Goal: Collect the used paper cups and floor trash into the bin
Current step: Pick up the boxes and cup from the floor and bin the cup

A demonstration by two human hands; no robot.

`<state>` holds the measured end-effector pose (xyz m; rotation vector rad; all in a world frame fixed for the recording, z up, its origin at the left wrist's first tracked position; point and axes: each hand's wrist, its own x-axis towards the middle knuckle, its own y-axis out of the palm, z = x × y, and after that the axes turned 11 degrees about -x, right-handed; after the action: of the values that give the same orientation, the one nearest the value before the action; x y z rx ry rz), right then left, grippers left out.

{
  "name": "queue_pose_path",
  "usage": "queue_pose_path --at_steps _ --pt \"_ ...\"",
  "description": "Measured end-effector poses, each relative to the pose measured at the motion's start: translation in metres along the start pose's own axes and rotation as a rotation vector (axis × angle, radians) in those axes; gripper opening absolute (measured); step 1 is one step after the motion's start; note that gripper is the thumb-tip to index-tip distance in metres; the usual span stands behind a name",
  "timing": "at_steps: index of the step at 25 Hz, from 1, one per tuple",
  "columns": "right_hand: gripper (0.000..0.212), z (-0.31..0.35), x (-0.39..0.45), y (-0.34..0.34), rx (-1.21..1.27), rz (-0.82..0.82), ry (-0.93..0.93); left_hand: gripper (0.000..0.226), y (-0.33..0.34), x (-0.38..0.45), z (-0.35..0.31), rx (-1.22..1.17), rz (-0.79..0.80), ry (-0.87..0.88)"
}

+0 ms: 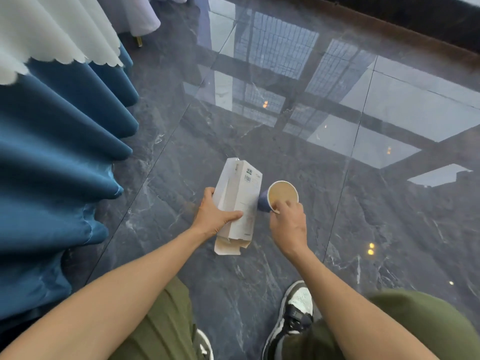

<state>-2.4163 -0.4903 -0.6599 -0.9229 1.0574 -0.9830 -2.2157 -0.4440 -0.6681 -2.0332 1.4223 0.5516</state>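
Trash in both hands, none binned yet. Left hand (213,214) fingers clamped on flattened white carton (237,203), held low over marble floor (363,216). Right hand (288,224) fingers pinching rim of blue paper cup (279,196), tilted, touching carton. Bin not in view; carrying and dropping remain.

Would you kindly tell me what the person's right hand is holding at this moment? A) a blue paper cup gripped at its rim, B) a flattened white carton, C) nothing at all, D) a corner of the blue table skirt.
A: the right hand pinches the rim of the blue paper cup, while the flattened white carton is in the left hand.
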Motion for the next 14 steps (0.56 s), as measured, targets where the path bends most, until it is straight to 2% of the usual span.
queue_pose_path --at_steps 8,14 --pt "0.008 0.078 -0.107 -0.209 -0.074 -0.044 -0.224 0.084 -0.092 -0.205 -0.123 0.016 -0.151 -0.113" --pt "0.008 0.155 -0.188 -0.335 -0.074 0.033 -0.289 0.080 -0.173 -0.351 -0.182 -0.046 -0.278 -0.136"
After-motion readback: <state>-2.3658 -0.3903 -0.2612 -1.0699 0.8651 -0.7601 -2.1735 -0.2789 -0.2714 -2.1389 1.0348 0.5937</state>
